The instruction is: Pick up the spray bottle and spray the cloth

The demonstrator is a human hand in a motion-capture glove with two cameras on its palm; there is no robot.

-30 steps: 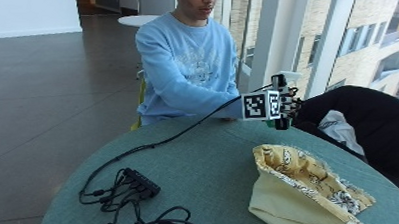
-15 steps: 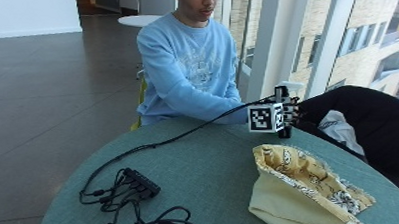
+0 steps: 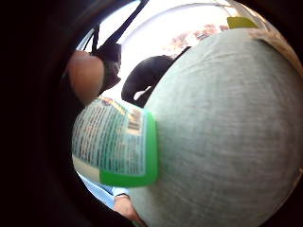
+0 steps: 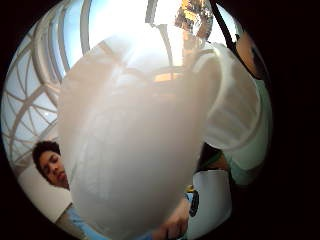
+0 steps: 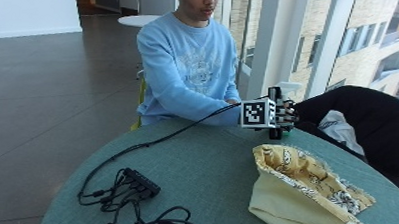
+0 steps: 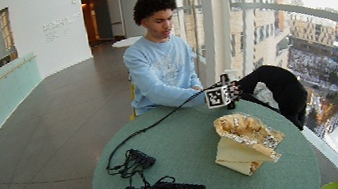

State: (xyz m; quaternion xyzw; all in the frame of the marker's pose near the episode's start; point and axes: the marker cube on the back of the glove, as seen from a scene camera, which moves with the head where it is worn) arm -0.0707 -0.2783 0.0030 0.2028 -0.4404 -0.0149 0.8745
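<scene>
A: Where's the bottle?

B: Spray bottle [image 3: 116, 144] is at the far edge of the table [image 5: 203, 177], right by the person. Gloved right hand [image 5: 283, 115] is on it; palm views show the white body and green-edged label filling the frame, so v. close. Looks like fingers wrap it, a grasp, tho the outside view hides most of the hand.

A: Off the table yet?

B: Can't tell. Base sits at or just above the tabletop.

A: And the cloth?

B: Yellow patterned cloth [image 5: 303, 190] lies bunched on the near right side, apart from the hand.

A: Tips for the lift?

B: I'd say keep it upright, get a finger on the trigger, turn the nozzle toward the cloth, then carry it nearer before squeezing. Mind the cable [image 5: 172, 136] across the table.
</scene>
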